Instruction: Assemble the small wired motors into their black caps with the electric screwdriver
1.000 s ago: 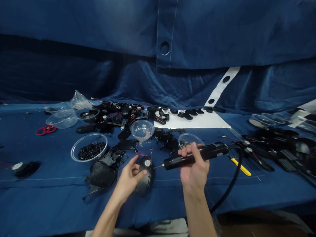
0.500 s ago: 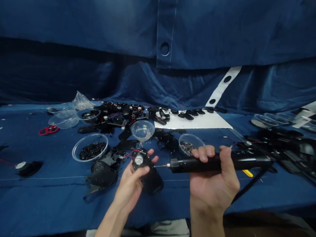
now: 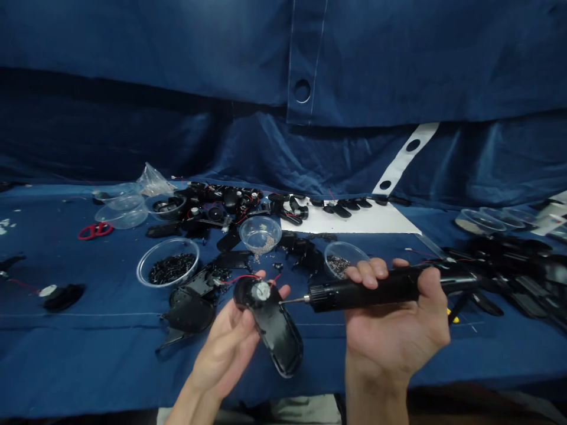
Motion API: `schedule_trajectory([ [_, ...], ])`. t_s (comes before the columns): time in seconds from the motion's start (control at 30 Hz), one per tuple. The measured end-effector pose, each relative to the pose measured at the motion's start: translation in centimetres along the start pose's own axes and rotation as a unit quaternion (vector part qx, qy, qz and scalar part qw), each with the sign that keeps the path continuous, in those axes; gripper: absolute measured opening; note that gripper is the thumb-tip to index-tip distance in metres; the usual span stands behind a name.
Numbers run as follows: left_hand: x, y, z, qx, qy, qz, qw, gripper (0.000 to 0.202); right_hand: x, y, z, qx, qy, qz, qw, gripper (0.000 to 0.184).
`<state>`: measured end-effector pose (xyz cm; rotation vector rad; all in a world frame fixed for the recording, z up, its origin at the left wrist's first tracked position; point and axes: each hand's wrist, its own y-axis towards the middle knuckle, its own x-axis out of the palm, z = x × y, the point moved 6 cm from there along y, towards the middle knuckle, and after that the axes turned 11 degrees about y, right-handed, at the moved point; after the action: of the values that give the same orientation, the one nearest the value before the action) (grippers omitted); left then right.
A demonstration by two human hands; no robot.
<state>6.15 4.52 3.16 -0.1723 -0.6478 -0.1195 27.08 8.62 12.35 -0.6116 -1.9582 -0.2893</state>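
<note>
The right hand (image 3: 398, 330) has turned palm up since a second ago, when it gripped from above. Its fingers now curl over the electric screwdriver (image 3: 385, 288), which lies level across the palm with its bit pointing left. The left hand (image 3: 230, 348) has lifted the black housing (image 3: 274, 330) off the cloth, where it lay a second ago. The hand cradles it from below with the thumb closed on one edge, so the housing sits tilted above the table's near edge with its long end toward the camera. The round speaker (image 3: 261, 290) at its far end has drawn close to the bit tip but stays just apart.

The heap of black parts (image 3: 509, 265) at right is too blurred to sort. The screwdriver's cord is almost wholly hidden behind the right hand, and only a sliver of a yellow tool (image 3: 450, 316) shows.

Blue cloth hangs as a backdrop (image 3: 177, 88) and covers the table (image 3: 88, 354). On the table lie a white sheet (image 3: 354, 223), a clear bowl of dark screws (image 3: 168, 268), two smaller clear bowls (image 3: 260, 233) (image 3: 343, 260) and red scissors (image 3: 95, 230).
</note>
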Motion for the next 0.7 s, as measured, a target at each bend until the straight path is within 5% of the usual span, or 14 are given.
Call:
schedule_trajectory([
  [0.27, 0.4, -0.5, -0.3, 0.053, 0.065, -0.004, 0.996, 0.073, 1.6, -1.6, 0.6, -0.016, -0.027, -0.075, 0.997, 0.012],
  [0.7, 0.2, -0.6, -0.3, 0.049, 0.102, 0.015, 0.993, 0.078, 1.8, -1.4, 0.7, -0.011, -0.031, -0.08, 0.996, 0.012],
])
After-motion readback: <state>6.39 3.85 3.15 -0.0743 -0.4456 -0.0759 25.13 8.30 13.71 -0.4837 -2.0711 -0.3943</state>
